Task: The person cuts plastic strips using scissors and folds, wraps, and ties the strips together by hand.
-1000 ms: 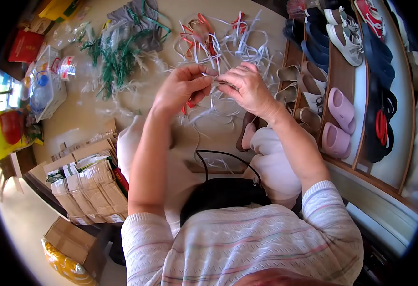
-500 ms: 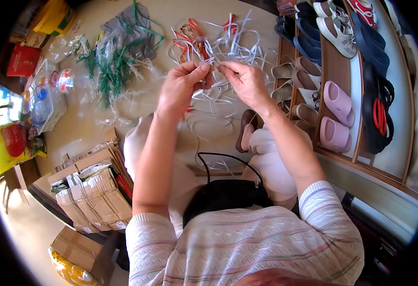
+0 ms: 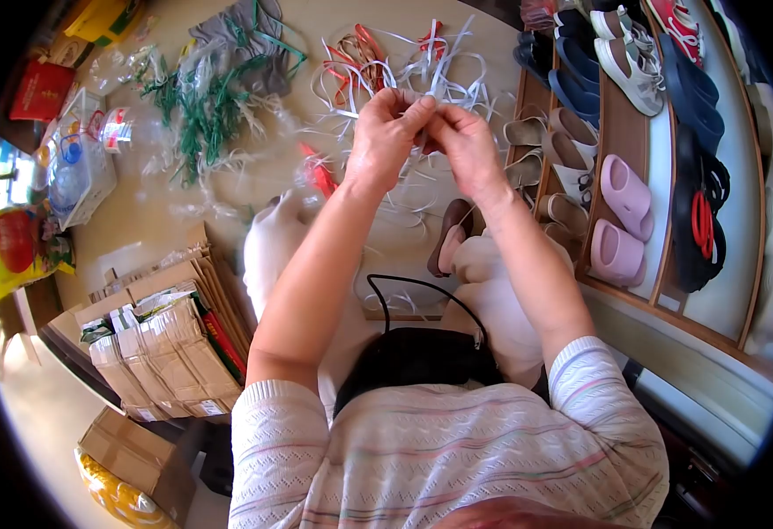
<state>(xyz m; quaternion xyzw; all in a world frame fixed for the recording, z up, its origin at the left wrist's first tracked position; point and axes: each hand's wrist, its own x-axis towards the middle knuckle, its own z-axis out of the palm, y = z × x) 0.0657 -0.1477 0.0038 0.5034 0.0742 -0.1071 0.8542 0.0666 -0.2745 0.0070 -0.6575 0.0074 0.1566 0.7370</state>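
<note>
My left hand (image 3: 386, 137) and my right hand (image 3: 464, 141) meet at the fingertips above the floor, both with fingers pinched. What sits between the fingertips is too small to make out, though white strips lie right around and behind it. Just beyond the hands spreads a loose tangle of white ribbon strips (image 3: 459, 70) with orange-red strips (image 3: 364, 55) among it. A red piece (image 3: 318, 169) lies on the floor left of my left wrist. Further left is a heap of green strings (image 3: 206, 119) mixed with clear plastic.
A shoe rack (image 3: 626, 132) with slippers and sneakers stands at the right. Flattened cardboard boxes (image 3: 168, 353) are at the left, below a white basket (image 3: 96, 176) and a plastic bottle (image 3: 126, 130). A black bag (image 3: 417, 357) rests on my lap.
Both hands have moved right and slightly up, and their fingertips have come together. The red piece left of my left wrist is now uncovered.
</note>
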